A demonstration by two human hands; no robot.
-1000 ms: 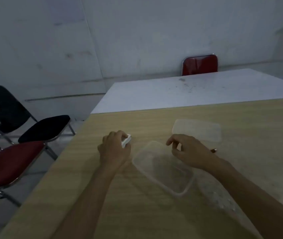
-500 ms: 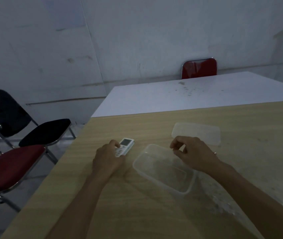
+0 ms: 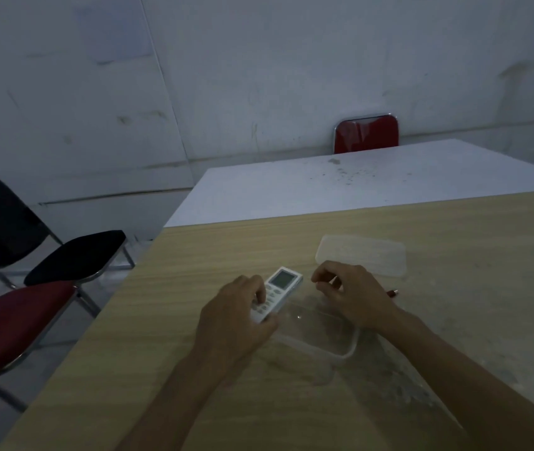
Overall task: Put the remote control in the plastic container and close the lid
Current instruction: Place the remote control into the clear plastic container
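I had the remote control (image 3: 278, 293) gripped in my left hand (image 3: 236, 315), fingers (image 3: 255, 289) curled over its button end, the screen end pointing away from me and hanging just over the near-left edge of the plastic container (image 3: 319, 330). The remote was not inside yet; I judged it tilted above the rim rather than resting on the bottom, though the clear plastic made that hard to read. My right hand (image 3: 353, 294) sat at the far side of the container, fingers loosely curled; I could not tell whether they pinched the rim or only touched it. The lid (image 3: 361, 258) lay flat on the counter (image 3: 161, 320) just beyond the container, untouched. So, as I read it, the pickup was done; lowering the remote in, fetching the lid and pressing it shut were all left
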